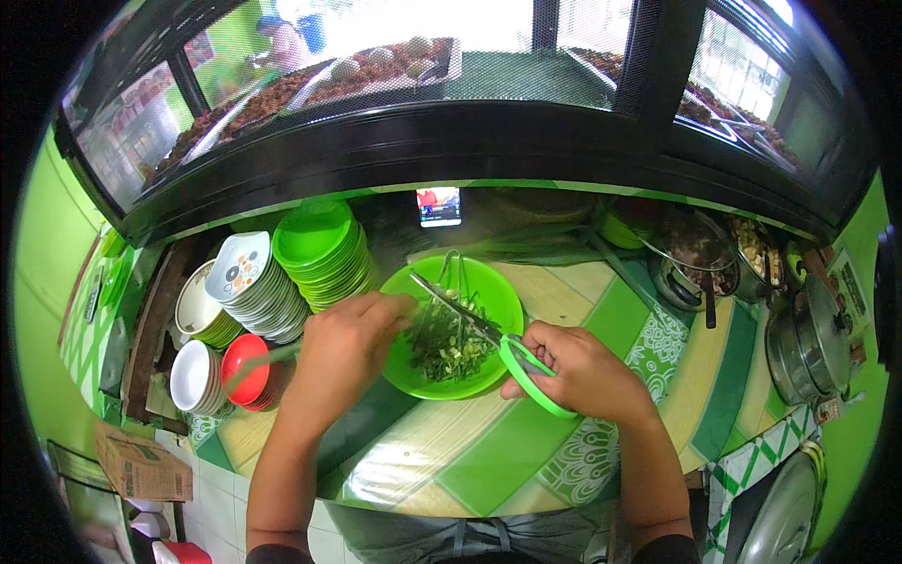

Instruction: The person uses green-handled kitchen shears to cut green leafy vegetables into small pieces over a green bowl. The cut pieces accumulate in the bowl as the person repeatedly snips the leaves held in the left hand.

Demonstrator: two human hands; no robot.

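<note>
My right hand (pixel 564 366) grips green-handled scissors (pixel 535 384), whose blades stand apart over a green plastic plate (pixel 504 289). On the plate lie chopped green leaves (pixel 451 359) with pale pieces among them, and wire tongs (pixel 459 271) rest at its far side. My left hand (pixel 359 338) is closed around long green stalks (pixel 261 363), which stick out to the left over the red bowls. The fingertips of my left hand are blurred, near the scissor tips at the plate's left rim.
Left stand stacked green plates (pixel 313 233), patterned white dishes (pixel 243 271), white bowls (pixel 192 377) and red bowls (pixel 246 366). A phone (pixel 438 206) stands behind the plate. Pots (pixel 807 338) and food pans (pixel 705 254) are at right. A screened display case (pixel 451 141) overhangs the table. A person (pixel 282 46) is beyond it.
</note>
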